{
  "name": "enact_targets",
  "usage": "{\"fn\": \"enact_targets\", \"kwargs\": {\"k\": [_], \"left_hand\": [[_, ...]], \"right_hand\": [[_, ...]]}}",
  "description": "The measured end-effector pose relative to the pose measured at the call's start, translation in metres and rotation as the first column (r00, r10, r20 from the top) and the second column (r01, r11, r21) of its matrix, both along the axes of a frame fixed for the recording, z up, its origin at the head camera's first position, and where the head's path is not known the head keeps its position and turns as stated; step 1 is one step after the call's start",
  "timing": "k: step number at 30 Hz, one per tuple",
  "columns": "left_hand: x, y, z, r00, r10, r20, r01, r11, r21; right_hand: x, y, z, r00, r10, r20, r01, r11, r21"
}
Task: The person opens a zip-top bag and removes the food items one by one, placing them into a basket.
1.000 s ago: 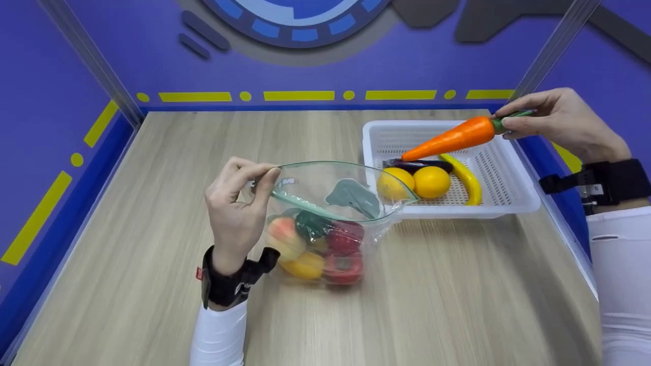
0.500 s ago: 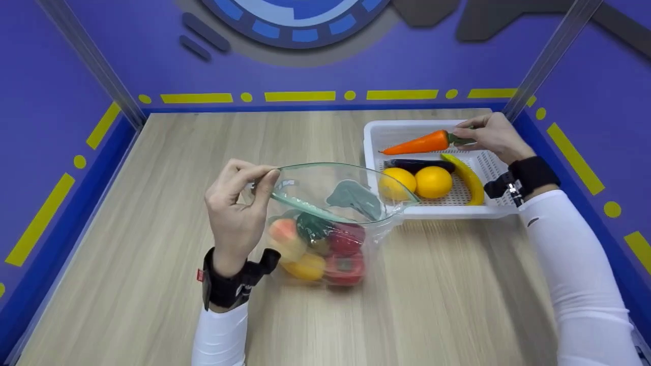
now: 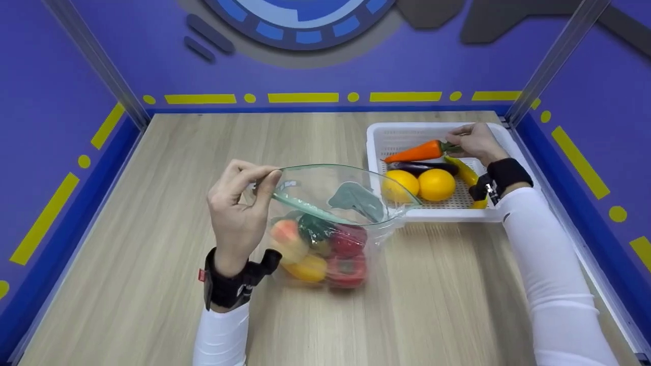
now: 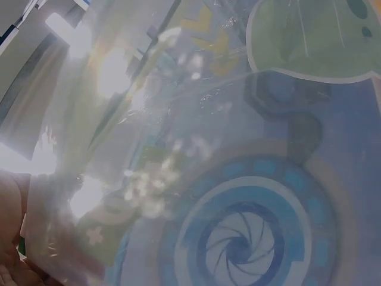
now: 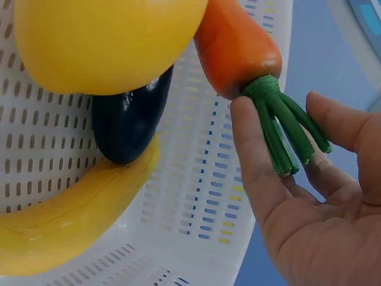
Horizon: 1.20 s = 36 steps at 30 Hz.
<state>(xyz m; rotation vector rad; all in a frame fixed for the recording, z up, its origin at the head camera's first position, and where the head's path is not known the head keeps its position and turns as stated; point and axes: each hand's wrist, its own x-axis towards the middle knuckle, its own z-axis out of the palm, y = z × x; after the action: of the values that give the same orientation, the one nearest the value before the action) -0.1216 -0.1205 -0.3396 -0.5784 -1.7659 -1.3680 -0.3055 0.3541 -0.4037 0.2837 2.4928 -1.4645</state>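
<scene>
The carrot [image 3: 414, 151] is inside the white basket [image 3: 457, 215], along its far side, with the tip towards the basket's left wall and the green top towards its right; you cannot tell whether it rests fully on the basket's bottom. Your right hand [image 3: 477, 141], reaching over the basket, is spread loosely around that green top, a fingertip at the base of the stalks and the thumb to their other side. Just on the near side of the carrot in the basket is a dark eggplant [image 3: 422, 168], with two yellow round fruits [image 3: 436, 184] nearer you and a banana [image 3: 467, 174] to their right, partly behind your wrist camera. To the left of the basket and nearer you, your left hand [image 3: 236, 203] pinches the green-edged rim of a clear bag [image 3: 310, 207], its mouth gaping, with red, yellow, peach-coloured and dark green pieces inside. Beneath basket and bag is the wood-grain tabletop [image 3: 168, 229]; beyond the basket rises a blue-purple wall [image 3: 142, 51].
</scene>
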Motion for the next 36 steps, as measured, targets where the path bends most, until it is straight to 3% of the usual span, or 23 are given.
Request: {"fn": "enact_targets", "kwargs": {"k": [11, 17, 22, 27, 30, 32, 36], "left_hand": [[0.000, 0.001, 0.000, 1.000, -0.005, -0.008, 0.005, 1.000, -0.002], [0.001, 0.001, 0.000, 1.000, -0.006, -0.015, 0.006, 1.000, -0.010], [0.001, 0.001, 0.000, 1.000, -0.011, -0.014, 0.011, 1.000, -0.006], [0.001, 0.002, 0.000, 1.000, -0.013, -0.012, 0.013, 1.000, -0.006], [0.001, 0.002, 0.000, 1.000, -0.016, -0.010, 0.016, 1.000, -0.004], [0.001, 0.002, 0.000, 1.000, -0.018, -0.011, 0.018, 1.000, -0.001], [0.001, 0.003, 0.000, 1.000, -0.023, -0.013, 0.023, 1.000, 0.000]], "right_hand": [[0.001, 0.005, -0.009, 0.989, 0.082, 0.125, -0.094, 0.991, 0.092], [0.009, 0.007, 0.001, 0.980, 0.126, 0.152, -0.141, 0.986, 0.090], [0.023, -0.004, 0.023, 0.985, 0.158, 0.073, -0.168, 0.974, 0.153], [0.050, -0.034, 0.057, 0.981, 0.172, -0.090, -0.148, 0.962, 0.229], [0.074, -0.059, 0.081, 0.953, 0.188, -0.238, -0.127, 0.959, 0.252], [0.092, -0.076, 0.095, 0.916, 0.205, -0.345, -0.120, 0.960, 0.253], [0.131, -0.110, 0.116, 0.800, 0.265, -0.539, -0.168, 0.960, 0.224]]}}
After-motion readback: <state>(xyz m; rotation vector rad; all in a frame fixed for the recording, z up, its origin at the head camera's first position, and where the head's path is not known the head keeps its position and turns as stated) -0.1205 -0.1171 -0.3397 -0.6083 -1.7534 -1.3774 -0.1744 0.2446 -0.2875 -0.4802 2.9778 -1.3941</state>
